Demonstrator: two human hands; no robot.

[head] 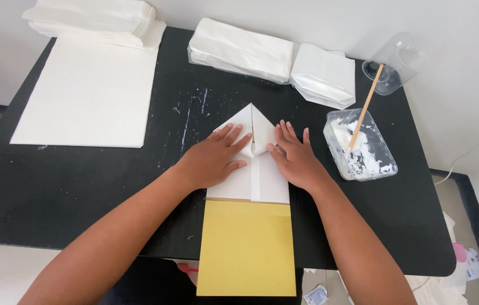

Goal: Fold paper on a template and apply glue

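Folded white paper piece (253, 155) at table centre, flat, far end brought to a point, two flaps meeting along a centre seam. Near end overlapping a yellow board (246, 248) that hangs past the near table edge.

Left hand (214, 158): open, palm down, fingers spread over the left flap, fingertips at the seam. Grasping nothing; pressing only.

Right hand (295, 158): open likewise, flat on the right flap, thumb and forefinger close to the seam where a small pucker of paper stands up.

For a clean crease, as judged here: keep both palms flat, hold the left flap still, smooth the pucker from the seam outward toward the right edge, then run fingertips along the diagonal folds up to the point. Flaps to stay symmetric about the seam; no sliding of the piece on the yellow board.

Right of the hands: clear plastic tub (361, 146) of white paste, wooden stick (365, 107) leaning in it. Clear cup (393, 63) on its side beyond, far right.

Far side: two stacks of folded white bags (242, 49) (324, 74).

Left: large stack of white sheets (87, 93), further pile (95, 21) behind it.

Black table (81, 181) with dried white smears near centre.
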